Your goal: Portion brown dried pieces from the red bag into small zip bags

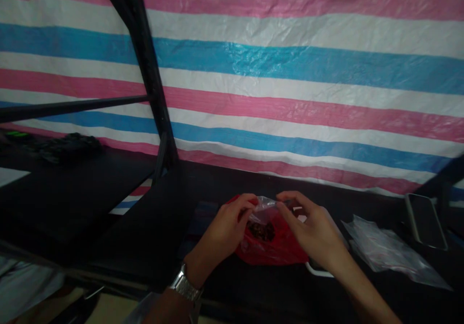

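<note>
My left hand (226,227) and my right hand (311,227) both pinch the top edge of a small clear plastic bag (266,208) with dark bits at its bottom. The bag hangs in front of a red plastic bag (279,251) that lies on the black table (152,227). A metal watch (186,285) sits on my left wrist. Under my right hand a white rim (317,270) of some object shows; the rest of it is hidden.
A pile of clear plastic bags (391,254) lies to the right, with a dark phone (426,220) beyond it. A black metal frame post (148,72) rises at the table's left corner. A striped pink, white and blue tarp (290,72) hangs behind. Dark items (68,147) sit far left.
</note>
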A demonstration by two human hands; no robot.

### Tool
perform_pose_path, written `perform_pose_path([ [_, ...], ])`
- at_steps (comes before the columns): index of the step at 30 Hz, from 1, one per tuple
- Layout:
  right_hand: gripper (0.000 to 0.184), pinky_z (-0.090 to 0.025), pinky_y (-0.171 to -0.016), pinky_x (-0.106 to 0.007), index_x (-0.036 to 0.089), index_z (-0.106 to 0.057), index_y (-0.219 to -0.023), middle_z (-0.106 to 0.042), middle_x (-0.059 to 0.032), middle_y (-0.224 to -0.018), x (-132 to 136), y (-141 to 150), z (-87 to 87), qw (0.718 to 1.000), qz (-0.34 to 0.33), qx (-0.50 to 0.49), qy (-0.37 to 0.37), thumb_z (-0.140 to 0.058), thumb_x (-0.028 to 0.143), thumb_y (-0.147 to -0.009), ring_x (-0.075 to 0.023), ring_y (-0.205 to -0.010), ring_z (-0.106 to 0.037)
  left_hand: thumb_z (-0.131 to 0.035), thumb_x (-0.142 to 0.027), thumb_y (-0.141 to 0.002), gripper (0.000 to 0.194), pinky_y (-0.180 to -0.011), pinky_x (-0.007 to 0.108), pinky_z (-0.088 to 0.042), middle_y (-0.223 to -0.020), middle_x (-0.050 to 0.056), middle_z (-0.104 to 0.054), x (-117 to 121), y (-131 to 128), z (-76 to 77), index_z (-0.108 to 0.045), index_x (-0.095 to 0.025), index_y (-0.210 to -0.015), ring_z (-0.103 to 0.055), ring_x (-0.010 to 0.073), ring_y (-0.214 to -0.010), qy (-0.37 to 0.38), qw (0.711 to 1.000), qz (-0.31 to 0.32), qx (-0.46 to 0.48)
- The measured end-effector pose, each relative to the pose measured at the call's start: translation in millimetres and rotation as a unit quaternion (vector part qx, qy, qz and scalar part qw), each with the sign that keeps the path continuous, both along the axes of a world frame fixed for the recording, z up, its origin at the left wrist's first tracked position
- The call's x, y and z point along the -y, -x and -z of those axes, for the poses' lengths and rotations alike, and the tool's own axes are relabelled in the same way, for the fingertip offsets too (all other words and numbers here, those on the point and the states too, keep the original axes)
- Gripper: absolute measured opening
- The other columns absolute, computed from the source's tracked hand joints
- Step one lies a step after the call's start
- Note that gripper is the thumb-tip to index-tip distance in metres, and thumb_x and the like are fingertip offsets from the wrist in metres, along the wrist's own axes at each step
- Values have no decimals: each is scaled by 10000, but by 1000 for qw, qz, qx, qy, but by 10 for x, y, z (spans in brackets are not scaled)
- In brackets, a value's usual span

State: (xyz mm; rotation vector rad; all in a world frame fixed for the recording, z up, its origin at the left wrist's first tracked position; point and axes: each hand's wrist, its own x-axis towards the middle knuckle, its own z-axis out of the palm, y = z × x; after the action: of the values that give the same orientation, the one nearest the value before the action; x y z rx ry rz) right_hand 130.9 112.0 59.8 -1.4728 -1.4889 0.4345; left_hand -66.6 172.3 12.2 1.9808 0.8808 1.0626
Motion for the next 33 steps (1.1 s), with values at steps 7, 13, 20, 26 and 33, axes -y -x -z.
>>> perform_pose_path([
  [7,149,-527,-910,-442,271,-787,-859,-810,-55,-940,-118,65,-126,993,-20,114,-33,-664,328,-921,-283,-939,-714,-530,-180,-1018,327,-1071,415,-555,-1218,53,-795,-12,-98,21,-670,-262,-1302,-742,236,-1159,-55,997,8,-58],
  [13,282,-541,-743,-347,208,-776,-943,-802,-62,-870,-130,16,-172,995,43,-41,-74,-649,460,-939,-227,-790,-718,-596,-190,-987,280,-938,310,-589,-1074,10,-813,-9,-201,-99,-682,-270,-1241,-776,184,-990,-27,999,-17,24],
  [20,246,-527,-687,-300,201,-787,-905,-825,-56,-876,-49,-35,-88,999,-23,-31,6,-659,411,-901,-216,-761,-739,-592,-211,-1009,244,-959,300,-565,-1118,15,-769,-43,-207,-65,-714,-279,-1209,-745,169,-1025,-77,996,-36,18],
  [26,417,-489,-637,-290,196,-785,-899,-799,-57,-804,-99,-318,26,997,75,29,-3,-589,561,-945,-222,-704,-718,-543,-229,-1043,216,-931,336,-561,-1056,38,-770,-63,-138,-100,-713,-230,-1176,-720,193,-987,-164,981,-101,-15],
  [33,336,-560,-781,-356,158,-797,-924,-822,-138,-867,-638,-1194,190,957,224,142,114,-536,369,-930,-306,-882,-787,-540,-169,-980,165,-886,408,-554,-979,58,-737,78,-45,-66,-698,-218,-986,-669,249,-947,-189,944,-265,-54],
])
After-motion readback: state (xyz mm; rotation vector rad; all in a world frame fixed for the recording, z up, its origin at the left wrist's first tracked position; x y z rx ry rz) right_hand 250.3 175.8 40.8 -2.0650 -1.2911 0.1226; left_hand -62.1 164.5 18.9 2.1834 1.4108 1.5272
